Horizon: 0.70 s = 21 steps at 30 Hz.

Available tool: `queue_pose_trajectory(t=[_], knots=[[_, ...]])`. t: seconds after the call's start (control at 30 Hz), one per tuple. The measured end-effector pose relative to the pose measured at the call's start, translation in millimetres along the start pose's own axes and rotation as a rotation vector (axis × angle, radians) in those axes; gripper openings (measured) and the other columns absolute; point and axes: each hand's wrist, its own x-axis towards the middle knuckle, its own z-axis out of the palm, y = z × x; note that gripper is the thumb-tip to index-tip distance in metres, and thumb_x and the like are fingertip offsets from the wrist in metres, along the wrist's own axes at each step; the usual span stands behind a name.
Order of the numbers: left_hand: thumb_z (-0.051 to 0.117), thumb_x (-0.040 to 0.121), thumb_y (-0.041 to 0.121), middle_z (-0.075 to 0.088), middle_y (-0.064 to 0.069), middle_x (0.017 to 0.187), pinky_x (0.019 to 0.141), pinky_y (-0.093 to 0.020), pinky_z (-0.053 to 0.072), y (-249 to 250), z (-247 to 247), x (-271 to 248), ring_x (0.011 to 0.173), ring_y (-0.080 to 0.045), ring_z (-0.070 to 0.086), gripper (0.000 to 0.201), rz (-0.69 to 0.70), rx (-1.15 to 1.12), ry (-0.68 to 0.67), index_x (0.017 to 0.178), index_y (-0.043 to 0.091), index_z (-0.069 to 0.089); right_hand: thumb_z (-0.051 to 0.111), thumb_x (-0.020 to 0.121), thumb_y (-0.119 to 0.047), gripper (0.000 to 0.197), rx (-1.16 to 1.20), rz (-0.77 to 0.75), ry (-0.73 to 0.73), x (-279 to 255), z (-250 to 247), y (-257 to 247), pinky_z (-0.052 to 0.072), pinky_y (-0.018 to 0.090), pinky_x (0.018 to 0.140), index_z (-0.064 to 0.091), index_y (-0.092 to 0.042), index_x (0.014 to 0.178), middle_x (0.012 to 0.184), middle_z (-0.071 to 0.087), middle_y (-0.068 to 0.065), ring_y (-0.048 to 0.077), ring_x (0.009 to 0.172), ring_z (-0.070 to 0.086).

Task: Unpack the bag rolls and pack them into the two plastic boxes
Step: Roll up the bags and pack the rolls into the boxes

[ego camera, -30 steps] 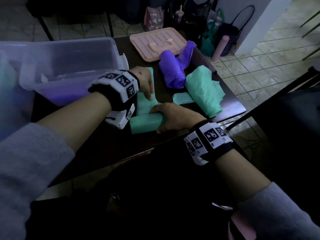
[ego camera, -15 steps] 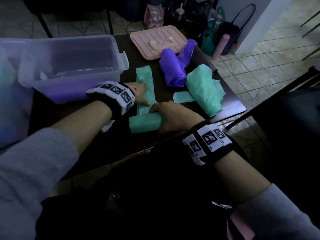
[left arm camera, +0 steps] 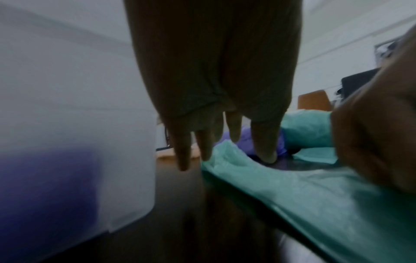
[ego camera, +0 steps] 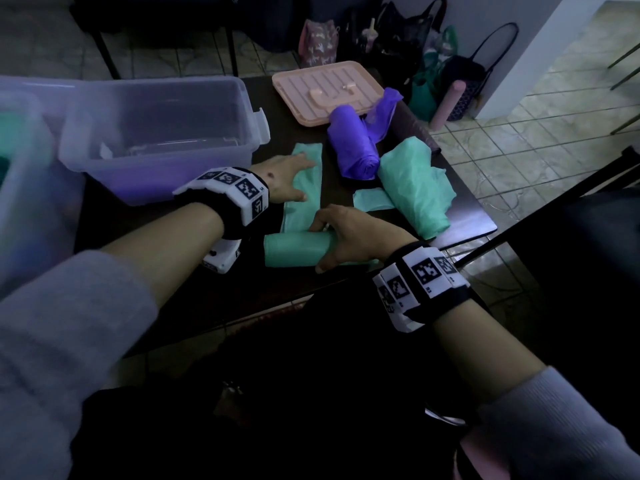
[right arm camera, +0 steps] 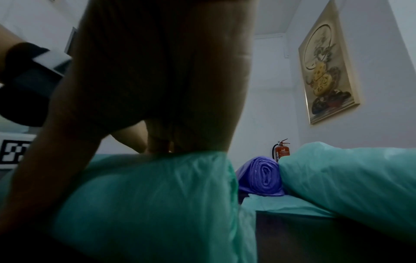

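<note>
A green bag roll [ego camera: 294,251] lies near the table's front edge, its unrolled strip [ego camera: 306,188] running away toward the boxes. My right hand [ego camera: 346,237] grips the roll, fingers curled over its right end; the roll [right arm camera: 157,195] fills the right wrist view. My left hand [ego camera: 289,174] lies flat with straight fingers pressing on the strip, whose green sheet [left arm camera: 292,195] shows under the fingertips [left arm camera: 206,149]. A purple roll [ego camera: 353,147] and a looser green roll [ego camera: 415,181] lie to the right. A clear plastic box [ego camera: 156,133] stands at the left, a second one [ego camera: 27,202] at the frame's edge.
A pink lid [ego camera: 322,91] lies at the table's far side. The dark table [ego camera: 478,226] ends just right of the loose green roll. Bags and a pink cylinder [ego camera: 446,105] stand on the tiled floor beyond.
My left hand has slid along the green strip, first toward me and then away again, now lying flat on it. My right hand has kept its hold on the roll.
</note>
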Motion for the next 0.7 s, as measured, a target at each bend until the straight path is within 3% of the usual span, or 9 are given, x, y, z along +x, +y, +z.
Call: queue_pose_trajectory(t=[0.07,0.2,0.3,0.37,0.43,0.57,0.7], knots=[[0.058,0.090,0.028,0.020,-0.008,0.155,0.114,-0.036,0.024,8,-2,-9,0.140,-0.024,0.026,0.061,-0.007,0.031,0.043,0.144,0.017,0.033,0.082,0.066,-0.038,0.062,-0.008,0.009,-0.040,1,-2,1,0.039,0.024,0.085,0.058,-0.016,0.119,0.114,0.048,0.005,0.018,0.104,0.049],[0.059,0.090,0.023,0.054,-0.006,0.126,0.097,-0.029,0.038,27,-5,-42,0.117,-0.021,0.051,0.031,0.039,-0.020,0.173,0.119,0.015,0.061,0.071,0.077,-0.046,0.067,-0.033,0.023,-0.121,3,-6,4,0.035,0.025,0.093,0.050,-0.019,0.134,0.119,0.049,0.005,0.023,0.117,0.047],[0.061,0.089,0.021,0.067,-0.003,0.112,0.090,-0.024,0.044,31,-6,-65,0.105,-0.015,0.061,0.024,0.031,-0.136,0.097,0.110,0.016,0.068,0.071,0.079,-0.040,0.068,0.076,0.074,-0.118,1,-8,5,0.037,0.024,0.094,0.041,-0.018,0.136,0.123,0.050,0.001,0.015,0.110,0.049],[0.063,0.088,0.022,0.067,-0.001,0.116,0.093,-0.023,0.044,30,-4,-74,0.108,-0.014,0.061,0.027,0.015,-0.142,0.033,0.114,0.017,0.067,0.070,0.080,-0.040,0.056,0.105,0.099,-0.115,2,-7,7,0.040,0.027,0.088,0.043,-0.019,0.124,0.113,0.051,-0.002,0.015,0.102,0.051],[0.068,0.084,0.027,0.064,-0.002,0.122,0.093,-0.022,0.043,28,-2,-77,0.112,-0.014,0.059,0.040,0.003,-0.125,-0.025,0.122,0.017,0.062,0.065,0.084,-0.041,0.048,0.088,0.103,-0.119,3,-6,8,0.040,0.029,0.088,0.046,-0.018,0.121,0.113,0.053,0.001,0.017,0.103,0.051],[0.082,0.066,0.033,0.056,-0.006,0.129,0.095,-0.030,0.046,30,6,-78,0.114,-0.021,0.055,0.071,-0.017,-0.016,-0.105,0.131,0.021,0.053,0.049,0.092,-0.046,0.053,-0.023,0.117,-0.102,5,-6,7,0.031,0.040,0.107,0.042,-0.018,0.138,0.134,0.043,0.011,0.027,0.125,0.039],[0.080,0.070,0.023,0.058,-0.008,0.123,0.090,-0.033,0.048,34,5,-75,0.109,-0.025,0.058,0.060,0.004,0.073,-0.052,0.125,0.020,0.057,0.047,0.094,-0.043,0.049,0.054,0.114,-0.054,5,-3,7,0.035,0.043,0.106,0.040,-0.019,0.136,0.134,0.047,0.013,0.028,0.124,0.044]])
